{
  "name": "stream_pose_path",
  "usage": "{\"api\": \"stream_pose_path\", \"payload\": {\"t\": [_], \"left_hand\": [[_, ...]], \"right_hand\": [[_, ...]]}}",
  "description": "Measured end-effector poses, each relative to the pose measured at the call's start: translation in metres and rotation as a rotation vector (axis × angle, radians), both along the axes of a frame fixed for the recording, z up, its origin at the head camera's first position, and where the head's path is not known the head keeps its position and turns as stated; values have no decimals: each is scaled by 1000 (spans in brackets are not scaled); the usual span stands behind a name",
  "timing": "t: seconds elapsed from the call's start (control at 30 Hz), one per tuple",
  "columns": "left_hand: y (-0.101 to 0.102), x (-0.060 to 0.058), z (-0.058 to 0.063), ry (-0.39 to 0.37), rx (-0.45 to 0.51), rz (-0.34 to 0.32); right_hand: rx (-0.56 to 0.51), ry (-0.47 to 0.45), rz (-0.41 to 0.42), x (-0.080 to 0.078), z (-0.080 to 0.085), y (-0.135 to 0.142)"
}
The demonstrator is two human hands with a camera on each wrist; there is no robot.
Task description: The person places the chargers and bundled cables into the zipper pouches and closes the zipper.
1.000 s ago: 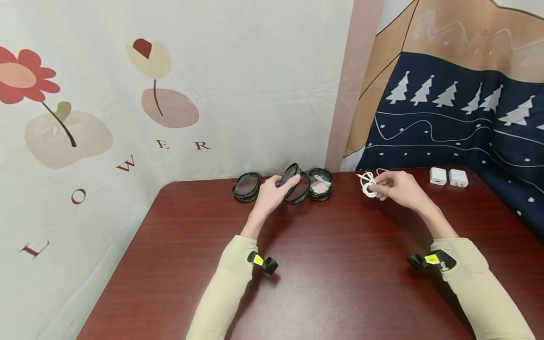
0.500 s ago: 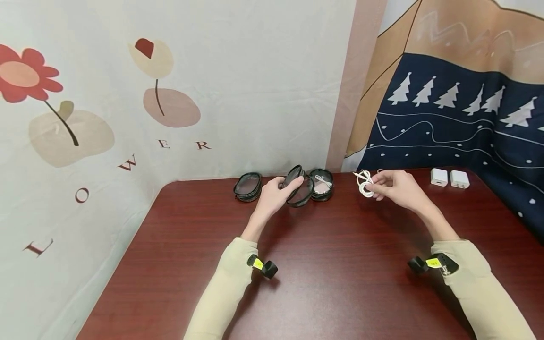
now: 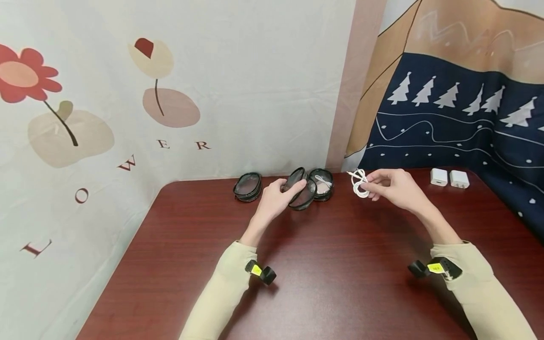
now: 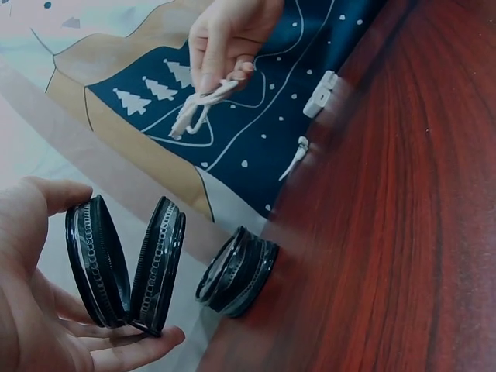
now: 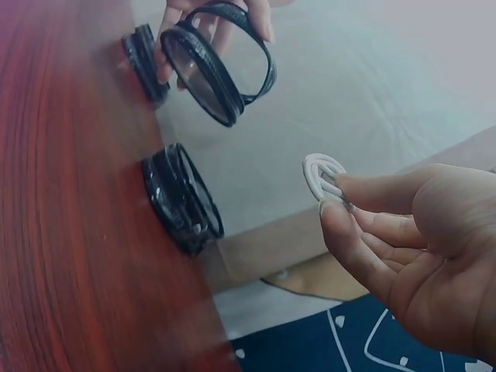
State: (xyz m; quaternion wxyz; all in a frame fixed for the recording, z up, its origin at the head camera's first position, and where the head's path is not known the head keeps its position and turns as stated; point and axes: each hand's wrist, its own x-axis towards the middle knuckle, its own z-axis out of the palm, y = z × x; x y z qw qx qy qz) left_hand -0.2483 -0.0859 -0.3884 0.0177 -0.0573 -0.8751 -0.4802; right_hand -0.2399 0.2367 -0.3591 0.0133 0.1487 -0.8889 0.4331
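Observation:
My left hand [image 3: 272,198] holds a round black-rimmed zip pouch [image 3: 303,200] with clear sides, its two halves spread apart. In the left wrist view the thumb is at the top of the pouch [image 4: 91,267], and fingers lie beneath it. Between thumb and fingertips, my right hand [image 3: 395,188] pinches a coiled white cable [image 3: 358,188], a short distance right of the pouches. A closed pouch [image 3: 323,175] with white items inside stands just behind the held one. Another closed round pouch [image 3: 248,185] lies left of my left hand.
Two white charger plugs [image 3: 448,178] sit at the table's back right. Near them, a white cable-like piece [image 4: 295,159] lies on the table in the left wrist view. Printed cloth [image 3: 263,94] hangs along the back edge of the dark red table [image 3: 331,264].
My right hand has brought the coiled cable slightly left, towards the pouch. The left hand has shifted a little right and lowered the pouch slightly, tilting its open halves.

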Motion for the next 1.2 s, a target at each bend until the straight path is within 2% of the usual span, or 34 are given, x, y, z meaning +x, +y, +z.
{"api": "stream_pose_path", "payload": {"t": [0.23,0.63,1.2], "left_hand": [[0,9,5,9,4,-25],[2,24,7,22,13,-22],[6,42,12,30,62,-35]], "right_hand": [[-58,-5,1,8,8,-10],[-166,-55,8,21,15,-24],[-285,-58,88,40,22,-49]]}}
